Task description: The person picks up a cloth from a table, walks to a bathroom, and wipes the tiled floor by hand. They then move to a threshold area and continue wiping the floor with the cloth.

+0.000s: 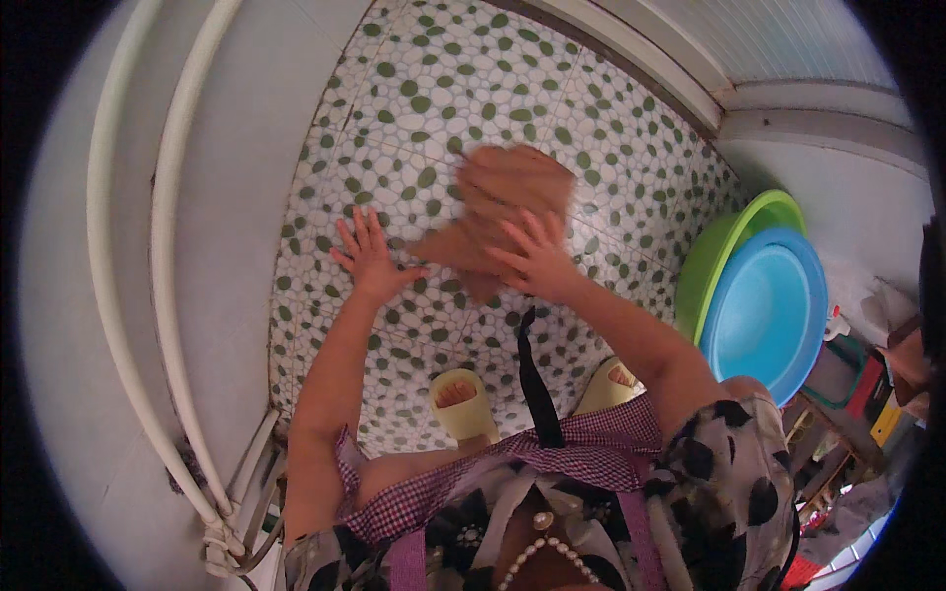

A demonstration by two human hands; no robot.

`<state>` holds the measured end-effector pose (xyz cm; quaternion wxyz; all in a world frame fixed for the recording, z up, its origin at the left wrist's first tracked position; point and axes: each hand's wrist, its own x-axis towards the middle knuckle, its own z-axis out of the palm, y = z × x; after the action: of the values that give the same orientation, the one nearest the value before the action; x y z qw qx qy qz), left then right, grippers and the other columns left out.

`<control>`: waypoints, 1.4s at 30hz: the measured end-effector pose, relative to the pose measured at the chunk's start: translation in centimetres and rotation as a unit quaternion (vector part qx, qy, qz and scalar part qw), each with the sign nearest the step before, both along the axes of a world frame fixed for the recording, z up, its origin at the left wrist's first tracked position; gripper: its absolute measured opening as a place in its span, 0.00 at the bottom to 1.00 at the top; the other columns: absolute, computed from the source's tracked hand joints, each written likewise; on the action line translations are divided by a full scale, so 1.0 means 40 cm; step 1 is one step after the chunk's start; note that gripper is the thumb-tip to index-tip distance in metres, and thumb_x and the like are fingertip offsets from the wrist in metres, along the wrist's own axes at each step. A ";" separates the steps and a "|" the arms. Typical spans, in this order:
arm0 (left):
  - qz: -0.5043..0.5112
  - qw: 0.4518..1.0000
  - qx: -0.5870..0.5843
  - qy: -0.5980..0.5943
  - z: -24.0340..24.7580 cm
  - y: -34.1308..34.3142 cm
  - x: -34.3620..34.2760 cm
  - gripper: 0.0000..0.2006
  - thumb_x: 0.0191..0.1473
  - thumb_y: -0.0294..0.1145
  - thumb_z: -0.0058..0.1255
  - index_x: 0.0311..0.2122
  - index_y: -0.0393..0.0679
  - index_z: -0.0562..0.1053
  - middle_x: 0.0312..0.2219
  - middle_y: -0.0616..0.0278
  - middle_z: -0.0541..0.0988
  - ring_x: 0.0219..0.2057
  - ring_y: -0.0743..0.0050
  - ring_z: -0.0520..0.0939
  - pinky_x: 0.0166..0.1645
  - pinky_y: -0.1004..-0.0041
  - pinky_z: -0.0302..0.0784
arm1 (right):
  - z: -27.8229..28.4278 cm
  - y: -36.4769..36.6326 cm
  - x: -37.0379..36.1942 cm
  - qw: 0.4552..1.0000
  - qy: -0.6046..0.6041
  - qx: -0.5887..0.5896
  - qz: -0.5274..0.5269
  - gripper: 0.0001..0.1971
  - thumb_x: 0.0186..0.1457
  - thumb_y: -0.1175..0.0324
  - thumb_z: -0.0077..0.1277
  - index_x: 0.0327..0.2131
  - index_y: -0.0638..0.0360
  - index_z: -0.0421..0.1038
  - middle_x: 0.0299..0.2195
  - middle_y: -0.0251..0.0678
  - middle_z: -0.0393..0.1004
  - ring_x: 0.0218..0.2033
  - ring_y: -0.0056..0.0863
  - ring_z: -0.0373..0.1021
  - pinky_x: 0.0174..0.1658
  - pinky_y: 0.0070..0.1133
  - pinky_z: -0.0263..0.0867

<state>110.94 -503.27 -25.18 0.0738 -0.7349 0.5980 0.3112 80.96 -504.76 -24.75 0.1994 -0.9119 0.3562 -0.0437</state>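
Note:
A brown cloth (507, 192), crumpled and blurred by motion, lies on the tiled floor (424, 59) in front of me. My right hand (542, 261) rests over its near right part with fingers spread out. To the left of the cloth is my left hand (372, 261), fingers wide apart, holding nothing. Its thumb is close to the pointed left corner of the cloth; I cannot tell if they touch. Whether the left palm presses on the floor is also unclear.
Two pale pipes (177, 197) run along the left wall. At the right stand a green basin (695, 261) and a blue basin (769, 305) leaning together, with clutter below them. My feet in yellow slippers (463, 409) are near. A black strap (535, 379) hangs from my checked apron (434, 488).

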 end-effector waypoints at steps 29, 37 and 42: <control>0.009 0.985 -0.148 0.091 -0.043 0.056 0.025 0.60 0.29 0.46 0.65 0.60 0.41 0.34 0.60 0.49 0.32 0.61 0.49 0.31 0.56 0.42 0.23 | -0.037 0.273 0.039 0.999 0.012 0.024 -0.040 0.24 0.40 0.52 0.52 0.45 0.38 0.67 0.56 0.33 0.51 0.59 0.43 0.40 0.54 0.52 0.39; 0.045 0.977 -0.169 0.122 -0.045 0.053 0.021 0.57 0.31 0.44 0.63 0.60 0.43 0.35 0.60 0.49 0.35 0.61 0.53 0.33 0.57 0.45 0.22 | -0.055 0.278 -0.267 0.923 0.088 -0.008 -0.374 0.30 0.42 0.53 0.49 0.50 0.50 0.57 0.57 0.40 0.47 0.58 0.49 0.39 0.54 0.51 0.35; 0.078 0.973 -0.190 0.104 -0.079 0.054 0.037 0.49 0.37 0.43 0.60 0.59 0.41 0.42 0.59 0.45 0.41 0.60 0.52 0.41 0.59 0.50 0.31 | -0.112 -0.245 -0.220 0.804 0.049 -0.053 -0.591 0.34 0.43 0.37 0.41 0.53 0.37 0.55 0.59 0.40 0.42 0.58 0.52 0.36 0.50 0.59 0.34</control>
<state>112.41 -501.13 -28.35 -0.1545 -0.7434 0.5914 0.2715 72.16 -514.55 -29.24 0.0681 -0.5353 0.8323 -0.1269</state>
